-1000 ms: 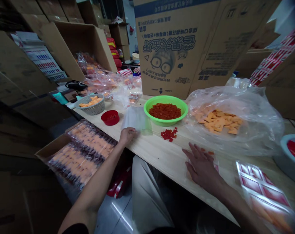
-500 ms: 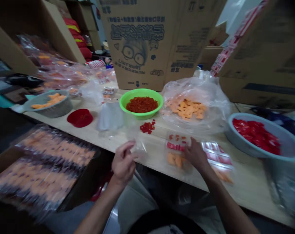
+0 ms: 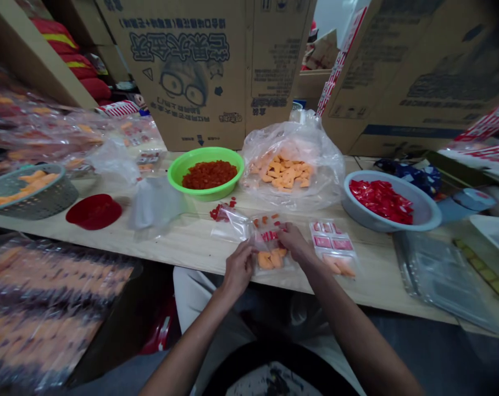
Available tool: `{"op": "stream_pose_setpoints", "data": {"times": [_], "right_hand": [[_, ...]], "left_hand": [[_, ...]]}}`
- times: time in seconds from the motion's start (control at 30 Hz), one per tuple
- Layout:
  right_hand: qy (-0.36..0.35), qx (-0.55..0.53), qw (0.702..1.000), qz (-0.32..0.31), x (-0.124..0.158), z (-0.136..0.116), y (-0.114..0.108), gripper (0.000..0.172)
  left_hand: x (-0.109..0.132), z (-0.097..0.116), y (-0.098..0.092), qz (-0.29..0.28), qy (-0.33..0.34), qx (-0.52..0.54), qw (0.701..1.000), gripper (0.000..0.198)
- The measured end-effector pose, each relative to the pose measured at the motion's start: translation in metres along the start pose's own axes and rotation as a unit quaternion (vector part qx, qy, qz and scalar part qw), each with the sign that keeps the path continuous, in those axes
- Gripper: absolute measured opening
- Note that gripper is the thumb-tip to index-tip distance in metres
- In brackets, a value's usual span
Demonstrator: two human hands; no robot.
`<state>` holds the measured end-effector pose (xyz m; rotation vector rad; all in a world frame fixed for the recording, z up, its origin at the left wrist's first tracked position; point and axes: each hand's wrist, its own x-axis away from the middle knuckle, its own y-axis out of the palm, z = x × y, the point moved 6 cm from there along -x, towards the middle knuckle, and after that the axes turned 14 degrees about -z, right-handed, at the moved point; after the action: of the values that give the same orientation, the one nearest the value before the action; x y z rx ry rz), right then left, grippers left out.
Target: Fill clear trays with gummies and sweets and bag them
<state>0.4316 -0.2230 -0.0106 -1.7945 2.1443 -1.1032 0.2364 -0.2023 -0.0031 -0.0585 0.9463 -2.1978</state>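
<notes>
Both my hands meet at a small clear tray (image 3: 270, 250) holding orange snack pieces and red packets, near the front edge of the wooden table (image 3: 192, 247). My left hand (image 3: 240, 267) pinches a clear plastic bag (image 3: 233, 223) at the tray's left side. My right hand (image 3: 294, 243) grips the tray's right side with curled fingers. A second filled tray (image 3: 334, 250) lies just right of my right hand. Loose red bits (image 3: 220, 212) lie behind the bag.
A green bowl of red pieces (image 3: 206, 173), a clear bag of orange pieces (image 3: 288, 168) and a grey bowl of red packets (image 3: 387, 203) stand behind. At left: a red lid (image 3: 93, 210), a grey basket (image 3: 31, 192), packed trays (image 3: 47, 297). Cardboard boxes (image 3: 200, 66) wall the back.
My left hand came from the stack of clear bags with one bag over to the tray. My right hand shifted onto the tray's right side. The camera swung right.
</notes>
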Motion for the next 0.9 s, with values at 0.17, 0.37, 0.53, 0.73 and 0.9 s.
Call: {"op": "stream_pose_setpoints", "data": {"times": [0.17,0.37,0.53,0.73,0.9], "right_hand": [[0.054,-0.209,0.975,-0.046,0.003,0.017,-0.013,0.032],[0.03,-0.402,0.914,-0.054,0.031,0.05,-0.062,0.027],[-0.003,-0.517,0.854,-0.056,0.076,0.059,-0.097,0.052],[-0.009,-0.555,0.832,-0.028,0.122,0.057,-0.121,0.051],[0.014,-0.555,0.832,-0.027,0.138,0.075,-0.114,0.049]], "left_hand": [[-0.006,0.032,-0.079,0.06,0.053,-0.074,0.994,0.027],[-0.035,0.049,-0.144,0.142,0.049,-0.153,0.977,0.02],[-0.058,0.083,-0.118,0.158,0.113,-0.177,0.965,0.03],[-0.019,0.12,-0.066,0.22,0.168,-0.233,0.932,0.066],[-0.009,0.055,-0.005,0.064,0.073,-0.269,0.958,0.058]]}}
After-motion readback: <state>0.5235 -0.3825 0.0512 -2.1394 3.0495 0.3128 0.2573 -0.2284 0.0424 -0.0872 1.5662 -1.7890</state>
